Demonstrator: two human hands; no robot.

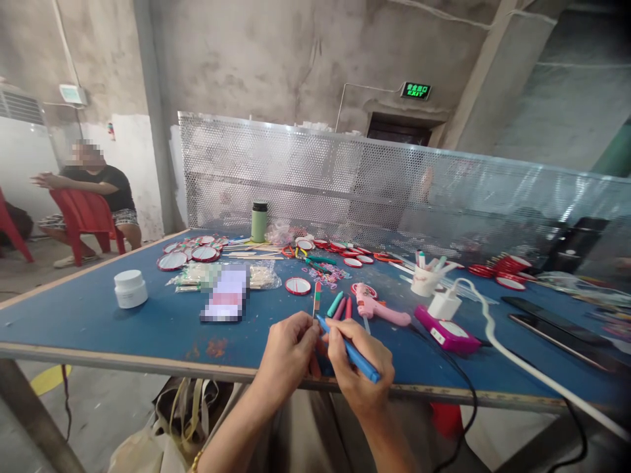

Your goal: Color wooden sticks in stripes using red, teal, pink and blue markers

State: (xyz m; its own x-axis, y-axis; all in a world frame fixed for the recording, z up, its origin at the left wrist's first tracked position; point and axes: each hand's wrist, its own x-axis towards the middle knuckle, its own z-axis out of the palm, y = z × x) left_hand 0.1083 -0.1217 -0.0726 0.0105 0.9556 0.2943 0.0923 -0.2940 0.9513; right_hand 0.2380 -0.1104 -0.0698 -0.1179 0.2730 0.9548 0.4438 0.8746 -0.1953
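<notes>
Near the table's front edge, my left hand point(288, 351) pinches a flat wooden stick point(317, 299) with red, green and brown bands, held upright. My right hand point(367, 378) grips a blue marker point(359, 360) like a pen, its tip touching or very close to the stick's lower part. Just beyond my fingers lie a teal marker point(336, 304) and a red marker point(348, 308), with a darker one between them. A pink glue gun point(379, 310) lies right of these. A red-rimmed disc point(298, 286) sits beyond my left hand.
On the blue table point(162, 328) are a white jar point(131, 290), a phone point(227, 295), a green bottle point(259, 222), pliers point(318, 263), a pen cup point(424, 282) and a purple power strip point(446, 330) with cables. Behind stands a perforated metal screen point(296, 177). A person sits at far left.
</notes>
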